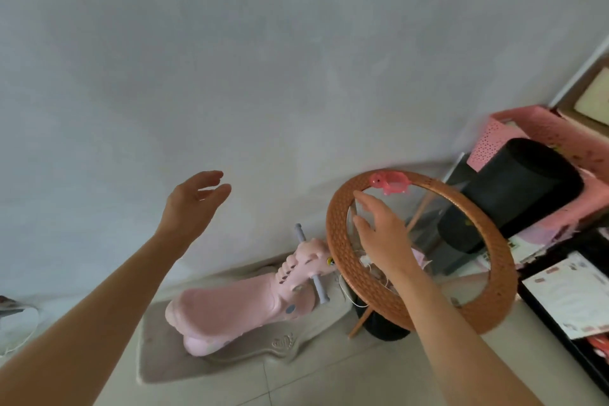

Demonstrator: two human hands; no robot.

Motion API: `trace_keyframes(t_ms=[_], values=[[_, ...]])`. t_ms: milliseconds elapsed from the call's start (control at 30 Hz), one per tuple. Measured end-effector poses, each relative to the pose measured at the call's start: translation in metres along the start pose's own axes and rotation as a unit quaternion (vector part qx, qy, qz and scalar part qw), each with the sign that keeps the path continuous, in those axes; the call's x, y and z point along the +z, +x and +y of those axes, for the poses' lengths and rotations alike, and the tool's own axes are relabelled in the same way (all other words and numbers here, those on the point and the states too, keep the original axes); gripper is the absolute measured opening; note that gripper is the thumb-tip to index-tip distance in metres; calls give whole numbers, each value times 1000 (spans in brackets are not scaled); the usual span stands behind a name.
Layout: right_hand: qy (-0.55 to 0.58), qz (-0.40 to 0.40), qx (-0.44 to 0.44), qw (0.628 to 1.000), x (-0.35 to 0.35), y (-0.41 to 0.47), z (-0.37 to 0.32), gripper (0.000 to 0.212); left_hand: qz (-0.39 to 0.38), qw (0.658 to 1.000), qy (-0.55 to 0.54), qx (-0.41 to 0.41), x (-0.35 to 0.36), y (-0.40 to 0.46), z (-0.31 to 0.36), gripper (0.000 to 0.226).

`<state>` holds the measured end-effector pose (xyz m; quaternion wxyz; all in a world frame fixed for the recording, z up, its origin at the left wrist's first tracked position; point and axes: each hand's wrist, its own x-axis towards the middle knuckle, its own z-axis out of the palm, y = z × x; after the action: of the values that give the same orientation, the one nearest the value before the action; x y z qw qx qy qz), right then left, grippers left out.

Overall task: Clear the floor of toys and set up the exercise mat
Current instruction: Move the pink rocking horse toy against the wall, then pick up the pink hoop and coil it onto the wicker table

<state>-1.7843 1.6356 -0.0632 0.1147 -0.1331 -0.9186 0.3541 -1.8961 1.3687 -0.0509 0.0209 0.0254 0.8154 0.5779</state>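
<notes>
Wall: we face a plain grey wall (296, 59) filling most of the view, with the floor (313, 379) tiled and pale along the bottom.
Table: a round glass-topped table (342, 260) with a woven brown rim stands to our right, close to the wall; a black cylinder (520, 188) and a pink basket (540, 122) sit beyond its far right edge.
Ride-on toy: the pink ride-on toy (230, 303) lies on the floor against the wall, on a small grey mat (158, 362). Its long axis runs from lower left up to the right, handlebar end almost touching the table rim.
Small toy: a pink turtle toy (390, 182) rests on the far rim of the table, just beyond our right fingers.
Left hand: our left hand (192, 208) is raised in front of the wall, fingers (211, 189) loose and spread, holding nothing.
Right hand: our right hand (382, 234) hovers over the table glass, fingers (362, 199) straight and released, pointing towards the turtle toy.
Key relation: we judge the right hand nearer the turtle toy, while the ride-on toy lies below and between both hands.
Room to move: the floor in front of the ride-on toy looks open; wall and table hem it in behind and to the right.
</notes>
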Motion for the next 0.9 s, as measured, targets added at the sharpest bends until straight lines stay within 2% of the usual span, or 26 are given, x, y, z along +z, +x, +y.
trace_keyframes(t_ms=[267,533,700,900], values=[[-26,100,91,991,-36,-25,22,42,-124,991,-11,47,67,20,21,17],[-58,225,194,953,-65,-96,3,42,-293,948,-8,128,119,7,69,13],[-89,327,287,896,-67,-173,-17,42,-391,898,23,199,145,-38,86,15],[-112,393,391,824,-57,-279,-42,45,-508,813,40,282,172,-120,90,30]])
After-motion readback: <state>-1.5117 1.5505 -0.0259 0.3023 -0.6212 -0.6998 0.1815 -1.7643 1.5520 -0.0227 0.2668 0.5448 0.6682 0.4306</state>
